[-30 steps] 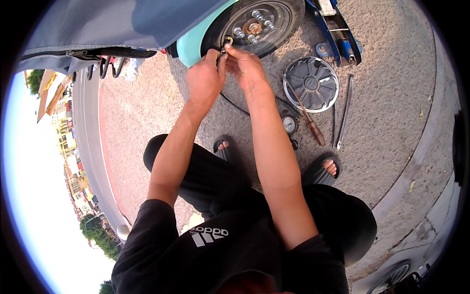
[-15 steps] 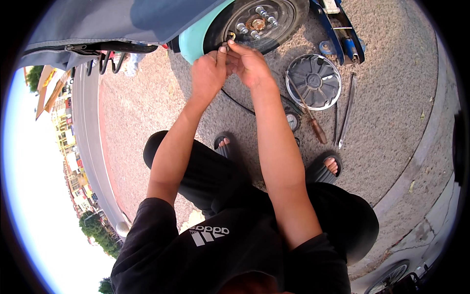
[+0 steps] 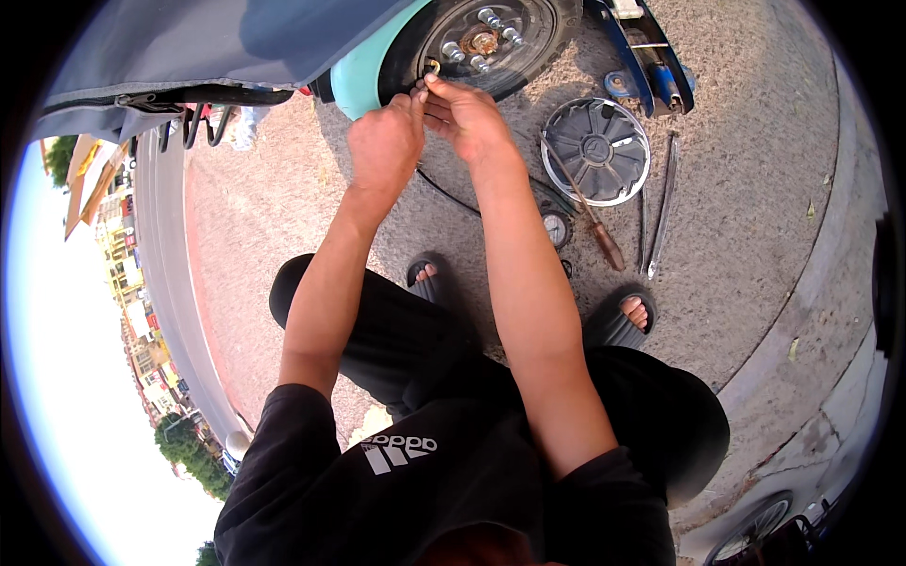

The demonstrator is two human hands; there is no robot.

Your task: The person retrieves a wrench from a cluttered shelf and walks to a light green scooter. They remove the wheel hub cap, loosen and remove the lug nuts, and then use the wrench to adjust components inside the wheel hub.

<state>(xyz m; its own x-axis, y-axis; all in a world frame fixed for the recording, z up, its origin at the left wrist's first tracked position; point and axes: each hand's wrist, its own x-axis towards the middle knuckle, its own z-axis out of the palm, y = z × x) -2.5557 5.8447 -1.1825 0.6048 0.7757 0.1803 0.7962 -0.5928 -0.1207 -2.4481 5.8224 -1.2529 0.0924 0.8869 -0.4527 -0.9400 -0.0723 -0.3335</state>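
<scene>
Wheel (image 3: 540, 68) is top center, under the teal bodywork (image 3: 357, 85). Its outer face is turned to the person; the studs (image 3: 453, 51) stick out of that face, set around a rusty hub (image 3: 484, 43).

Bent brass-coloured stem (image 3: 433, 66) at the wheel's lower left, just above the fingertips. Short and hooked, so no clean long axis; its lower end runs toward the hands.

Left hand (image 3: 385, 143): curled, back of hand up, thumb and forefinger narrow, pointing up at the stem. Right hand (image 3: 472, 121): just beside it, thumb and forefinger also narrow, other fingers half curled, reaching up-left. Tips of both nearly meet below the stem. Whatever sits between them is too small and covered, can't tell what either one grips.

Black hose (image 3: 448, 194) shows below the hands, long axis slanting down-right, passing behind the right forearm. Round gauge (image 3: 556, 228) on the ground right of that forearm, dial up.

Screwdriver (image 3: 607, 247): diagonal, shaft up-left across the wheel cover (image 3: 621, 151), handle down-right. Long metal bar (image 3: 663, 212) to its right, near upright in view, top leaning slightly right. Blue jack (image 3: 668, 85) top right, long axis down-right.
</scene>
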